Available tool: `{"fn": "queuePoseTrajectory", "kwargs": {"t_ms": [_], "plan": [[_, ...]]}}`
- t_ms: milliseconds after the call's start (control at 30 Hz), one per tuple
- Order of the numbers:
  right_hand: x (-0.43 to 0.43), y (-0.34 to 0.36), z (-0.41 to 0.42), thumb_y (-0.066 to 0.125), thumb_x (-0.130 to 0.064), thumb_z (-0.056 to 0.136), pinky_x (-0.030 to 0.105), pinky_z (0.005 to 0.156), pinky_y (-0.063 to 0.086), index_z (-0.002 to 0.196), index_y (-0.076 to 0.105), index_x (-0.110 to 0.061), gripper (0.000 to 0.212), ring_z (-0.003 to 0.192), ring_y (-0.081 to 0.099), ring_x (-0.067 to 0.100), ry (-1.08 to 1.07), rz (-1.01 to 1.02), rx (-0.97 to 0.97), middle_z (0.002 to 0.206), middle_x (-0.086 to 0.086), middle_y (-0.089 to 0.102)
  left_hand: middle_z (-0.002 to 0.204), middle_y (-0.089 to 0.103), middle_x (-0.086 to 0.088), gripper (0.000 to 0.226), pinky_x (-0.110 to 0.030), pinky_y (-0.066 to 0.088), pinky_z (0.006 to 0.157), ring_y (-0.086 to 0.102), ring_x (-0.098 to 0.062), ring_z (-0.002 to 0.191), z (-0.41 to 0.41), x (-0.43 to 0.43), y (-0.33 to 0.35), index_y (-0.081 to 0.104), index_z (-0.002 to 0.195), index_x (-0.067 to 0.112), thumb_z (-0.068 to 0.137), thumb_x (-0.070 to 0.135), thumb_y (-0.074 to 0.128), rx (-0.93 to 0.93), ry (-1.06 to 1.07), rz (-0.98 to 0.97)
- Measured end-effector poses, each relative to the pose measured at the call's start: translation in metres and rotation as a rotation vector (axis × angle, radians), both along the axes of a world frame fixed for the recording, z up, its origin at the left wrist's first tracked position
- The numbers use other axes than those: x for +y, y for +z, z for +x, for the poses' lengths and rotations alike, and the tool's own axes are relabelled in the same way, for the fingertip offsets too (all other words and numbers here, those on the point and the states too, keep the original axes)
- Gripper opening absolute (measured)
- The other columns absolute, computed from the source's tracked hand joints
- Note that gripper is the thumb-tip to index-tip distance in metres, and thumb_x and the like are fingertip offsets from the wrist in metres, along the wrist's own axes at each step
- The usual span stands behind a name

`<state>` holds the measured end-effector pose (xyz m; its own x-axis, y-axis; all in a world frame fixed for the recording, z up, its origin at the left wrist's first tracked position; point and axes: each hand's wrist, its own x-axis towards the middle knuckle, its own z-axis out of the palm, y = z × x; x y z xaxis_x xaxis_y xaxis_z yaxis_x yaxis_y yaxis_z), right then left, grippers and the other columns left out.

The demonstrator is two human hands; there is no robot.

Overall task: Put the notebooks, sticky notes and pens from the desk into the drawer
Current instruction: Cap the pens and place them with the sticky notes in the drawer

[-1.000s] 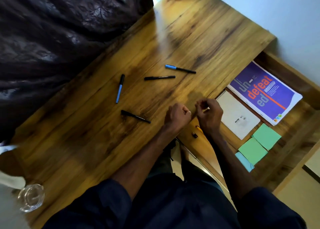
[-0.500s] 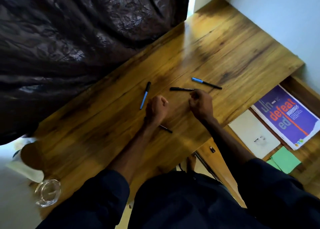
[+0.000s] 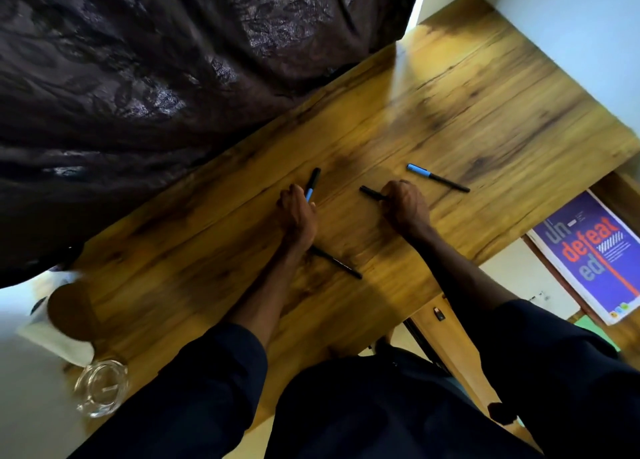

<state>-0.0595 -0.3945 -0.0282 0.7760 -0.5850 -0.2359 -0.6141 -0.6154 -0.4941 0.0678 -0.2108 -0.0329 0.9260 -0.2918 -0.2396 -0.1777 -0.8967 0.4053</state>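
Left hand [image 3: 298,212]: lies knuckles-up on the wooden tabletop [image 3: 485,112], fingers curled on the near end of a blue-barrelled pen [image 3: 312,183]. The pen's black far end sticks out beyond the fingers, pointing away from the person.

Right hand [image 3: 406,205]: closed in a fist round a black pen [image 3: 370,192]. Only the pen's left end shows past the knuckles; the rest is hidden in the hand.

Loose pens on the tabletop:
- A blue-capped pen [image 3: 438,178] lies flat just right of and beyond the right hand, apart from it.
- A second black pen [image 3: 337,263] lies flat on the near side. Its left end is hidden under the left wrist.

Drawer [image 3: 620,186]: open at the right, below the tabletop edge. Contents visible:
- a purple notebook [image 3: 588,250] with orange lettering, lying flat on the far side;
- a white notebook [image 3: 519,282] beside it on the near side;
- a green sticky-note pad [image 3: 596,330] near both, largely covered by the right sleeve.

Other items: a clear glass ashtray [image 3: 100,392] sits at the near left corner of the tabletop. A dark patterned curtain [image 3: 138,77] hangs along the far left edge.
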Motion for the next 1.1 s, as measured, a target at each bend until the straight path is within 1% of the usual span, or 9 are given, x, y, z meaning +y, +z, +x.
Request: {"fn": "queuePoseTrajectory", "kwargs": {"t_ms": [133,367,433,533,700,800,900,1000,1100], "plan": [[0.008,0.003,-0.017,0.068,-0.017,0.090,0.032,0.066,0.050,0.105,0.067,-0.014,0.015,0.085,0.058,0.018,-0.058,0.014,-0.041,0.102,0.007,0.064,0.119,0.065,-0.013,0.024,-0.029,0.043,0.079,0.059,-0.025,0.110,0.002,0.001,-0.003,0.060,0.113,0.005,0.093,0.015,0.066,0.059,0.038,-0.015],[0.018,0.016,-0.070,0.072,-0.020,0.090,0.027,0.078,0.055,0.111,0.069,-0.015,0.022,0.089,0.063,0.010,-0.275,0.237,-0.234,0.101,-0.003,0.067,0.099,0.067,0.003,0.025,-0.029,0.055,0.073,0.065,-0.012,0.087,-0.025,-0.017,0.024,0.065,0.112,0.008,0.089,0.014,0.072,0.353,0.086,-0.329],[0.019,0.020,-0.086,0.072,-0.021,0.090,0.027,0.079,0.055,0.120,0.068,-0.016,0.030,0.087,0.063,0.007,-0.355,0.288,-0.264,0.100,-0.005,0.067,0.098,0.070,0.002,0.022,-0.038,0.062,0.078,0.071,-0.016,0.089,-0.038,-0.022,0.025,0.064,0.102,0.014,0.084,0.015,0.076,0.463,0.096,-0.408],[0.013,0.024,-0.117,0.071,-0.029,0.091,0.031,0.078,0.058,0.125,0.066,-0.025,0.034,0.088,0.064,0.003,-0.438,0.356,-0.290,0.098,-0.009,0.066,0.094,0.070,0.000,0.027,-0.051,0.063,0.073,0.074,-0.024,0.089,-0.069,-0.033,0.033,0.057,0.090,0.023,0.077,0.016,0.080,0.638,0.071,-0.480],[-0.002,0.035,-0.173,0.074,-0.026,0.089,0.043,0.078,0.061,0.119,0.069,-0.022,0.030,0.091,0.070,0.017,-0.546,0.432,-0.339,0.097,0.002,0.072,0.109,0.069,-0.012,0.055,-0.056,0.062,0.068,0.074,-0.025,0.095,-0.132,-0.055,0.044,0.045,0.120,0.014,0.077,0.000,0.076,0.783,-0.179,-0.540],[-0.011,0.035,-0.208,0.074,-0.023,0.089,0.046,0.077,0.062,0.115,0.069,-0.020,0.027,0.088,0.072,0.019,-0.591,0.430,-0.320,0.098,0.004,0.074,0.108,0.066,-0.014,0.066,-0.048,0.063,0.065,0.074,-0.027,0.082,-0.170,-0.073,0.047,0.037,0.134,0.014,0.082,-0.002,0.074,0.894,-0.282,-0.526],[-0.018,0.030,-0.240,0.074,-0.021,0.089,0.048,0.080,0.060,0.113,0.067,-0.018,0.026,0.088,0.073,0.020,-0.652,0.446,-0.317,0.095,0.004,0.077,0.105,0.067,-0.016,0.047,-0.040,0.063,0.059,0.074,-0.025,0.073,-0.209,-0.089,0.050,0.045,0.130,0.007,0.090,0.011,0.071,0.932,-0.285,-0.500],[-0.016,0.031,-0.268,0.070,-0.012,0.092,0.044,0.080,0.060,0.112,0.064,-0.014,0.021,0.089,0.074,0.026,-0.716,0.581,-0.363,0.093,0.009,0.076,0.100,0.076,-0.012,0.030,-0.046,0.064,0.068,0.077,-0.021,0.084,-0.241,-0.099,0.038,0.058,0.113,0.009,0.092,0.027,0.070,0.895,-0.358,-0.474],[-0.011,0.028,-0.292,0.070,-0.012,0.093,0.041,0.078,0.061,0.115,0.065,-0.006,0.023,0.080,0.075,0.024,-0.723,0.631,-0.354,0.090,0.012,0.077,0.097,0.074,-0.004,0.021,-0.047,0.063,0.075,0.075,-0.020,0.089,-0.272,-0.102,0.027,0.065,0.102,0.013,0.090,0.030,0.071,0.797,-0.437,-0.419]]}}
